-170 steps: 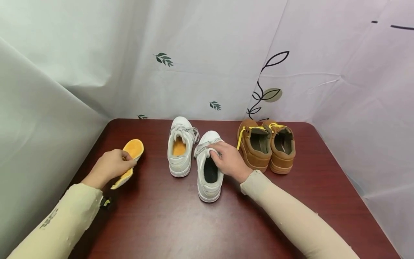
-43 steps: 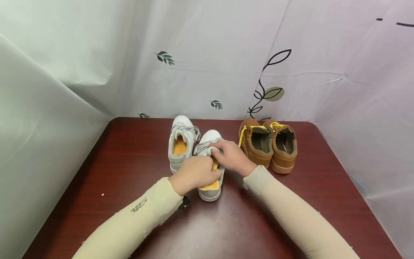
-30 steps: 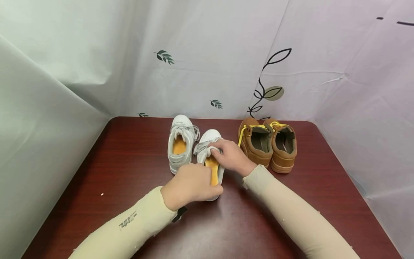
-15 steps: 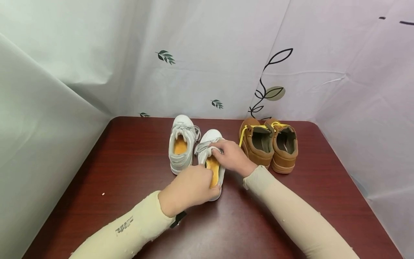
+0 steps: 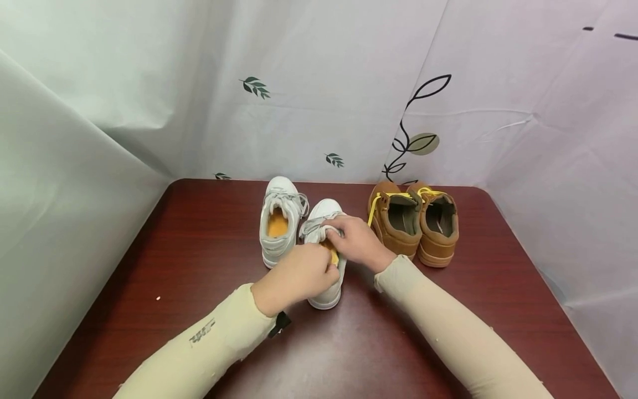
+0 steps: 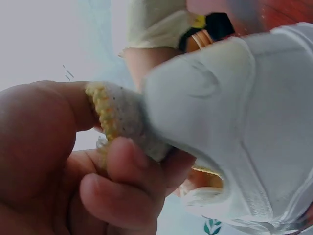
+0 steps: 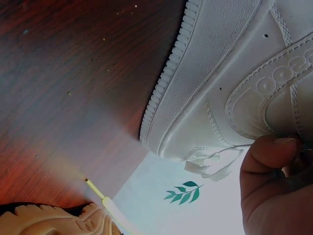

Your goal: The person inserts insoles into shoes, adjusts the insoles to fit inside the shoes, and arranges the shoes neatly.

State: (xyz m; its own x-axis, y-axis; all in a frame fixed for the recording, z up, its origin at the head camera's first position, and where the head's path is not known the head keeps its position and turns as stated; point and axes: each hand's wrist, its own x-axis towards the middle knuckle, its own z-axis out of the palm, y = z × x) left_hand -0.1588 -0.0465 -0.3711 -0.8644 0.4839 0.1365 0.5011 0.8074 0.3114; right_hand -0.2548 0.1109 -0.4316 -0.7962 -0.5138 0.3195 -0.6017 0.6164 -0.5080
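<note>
A white sneaker (image 5: 324, 298) stands mid-table, toe pointing away. My left hand (image 5: 299, 272) is over its opening and pinches a yellow fleece insole (image 5: 333, 256) by the heel end. In the left wrist view the insole's pale underside and fuzzy yellow edge (image 6: 103, 110) show between thumb and fingers, behind the shoe's heel. The insole's front part is inside the shoe, out of sight. My right hand (image 5: 361, 244) grips the tongue area, its thumb (image 7: 274, 152) visible in the right wrist view. A second white sneaker (image 5: 271, 246), with a yellow lining inside, stands to the left.
Two brown shoes (image 5: 399, 244) with yellow laces stand side by side at the back right. A tiny white scrap (image 5: 158, 298) lies on the dark red table (image 5: 209, 238). A pale curtain (image 5: 309, 100) hangs behind and around the table.
My left hand has brought the insole from the table's left side into the right white sneaker. Over the last half second it has shifted slightly toward the toe. My right hand has stayed put.
</note>
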